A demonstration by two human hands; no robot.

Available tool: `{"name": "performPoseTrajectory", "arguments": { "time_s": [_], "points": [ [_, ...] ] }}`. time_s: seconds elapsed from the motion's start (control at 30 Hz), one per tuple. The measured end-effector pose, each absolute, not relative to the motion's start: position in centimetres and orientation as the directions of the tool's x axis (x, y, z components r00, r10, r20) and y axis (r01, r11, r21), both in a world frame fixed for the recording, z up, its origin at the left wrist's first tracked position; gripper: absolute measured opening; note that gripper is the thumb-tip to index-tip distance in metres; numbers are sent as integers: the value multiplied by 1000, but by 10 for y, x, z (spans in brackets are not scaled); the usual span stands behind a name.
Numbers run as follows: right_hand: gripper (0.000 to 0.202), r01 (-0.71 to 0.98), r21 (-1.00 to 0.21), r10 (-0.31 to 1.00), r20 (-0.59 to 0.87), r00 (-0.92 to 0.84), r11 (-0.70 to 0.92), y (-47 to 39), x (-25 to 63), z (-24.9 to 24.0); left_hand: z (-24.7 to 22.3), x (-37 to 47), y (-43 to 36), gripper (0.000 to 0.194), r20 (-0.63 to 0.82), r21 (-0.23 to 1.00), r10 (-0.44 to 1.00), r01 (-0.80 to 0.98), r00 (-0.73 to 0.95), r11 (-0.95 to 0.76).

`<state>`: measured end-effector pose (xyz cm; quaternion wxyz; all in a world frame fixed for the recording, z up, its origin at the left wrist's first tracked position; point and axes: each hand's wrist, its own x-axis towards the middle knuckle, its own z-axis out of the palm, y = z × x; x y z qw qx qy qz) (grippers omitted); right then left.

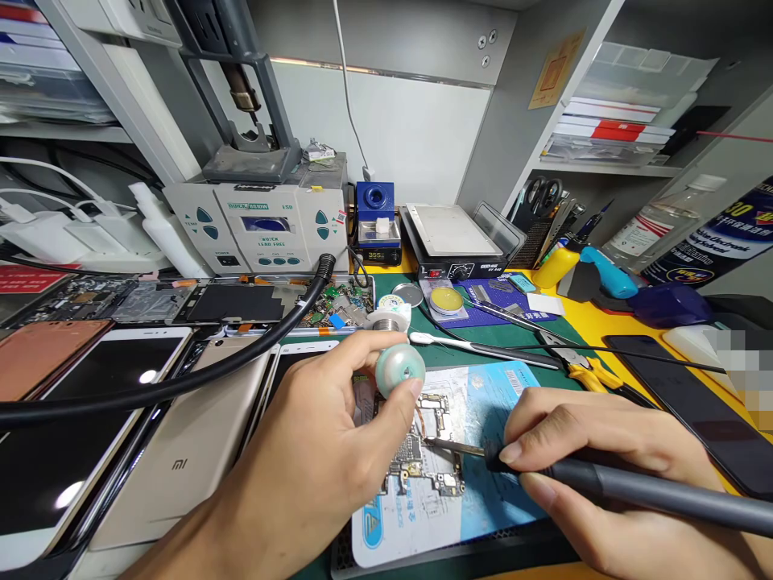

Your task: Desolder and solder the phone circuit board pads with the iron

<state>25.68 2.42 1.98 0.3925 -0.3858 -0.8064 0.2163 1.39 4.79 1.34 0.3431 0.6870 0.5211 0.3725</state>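
Board (423, 459) lies on blue mat (489, 483), frame centre | iron (604, 479) gripped in right hand (604, 459), tip on board from 3 o'clock | left hand (338, 427) pinches spool (399, 370) at board's 12 | phones (175, 467) at 9

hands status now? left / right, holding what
Left hand: closed on a small round spool, pinched above the circuit board.
Right hand: closed on the soldering iron, tip at the circuit board.
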Motion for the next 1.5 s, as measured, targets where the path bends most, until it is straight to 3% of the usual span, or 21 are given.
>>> {"name": "performPoseTrajectory", "arguments": {
  "time_s": [0.17, 0.47, 1.0, 1.3, 1.5],
  "points": [
    [29, 457, -672, 812, 450, -373, 583, 25, 255, 21, 17, 18, 52, 26, 158, 878, 978, 434, 133, -201],
    [25, 311, -821, 872, 403, -279, 479, 29, 269, 11, 22, 26, 60, 38, 132, 911, 988, 383, 84, -154],
    [27, 416, -718, 827, 437, -353, 558, 26, 258, 13, 15, 15, 52, 39, 28, 898, 987, 430, 157, -94],
    [24, 391, -726, 819, 441, -367, 566, 29, 257, 15, 12, 12, 51, 43, -12, 898, 989, 437, 147, -55],
    [24, 298, -811, 856, 419, -304, 503, 29, 262, 11, 7, 11, 53, 40, 16, 923, 986, 376, 168, -80]
  ]
}}
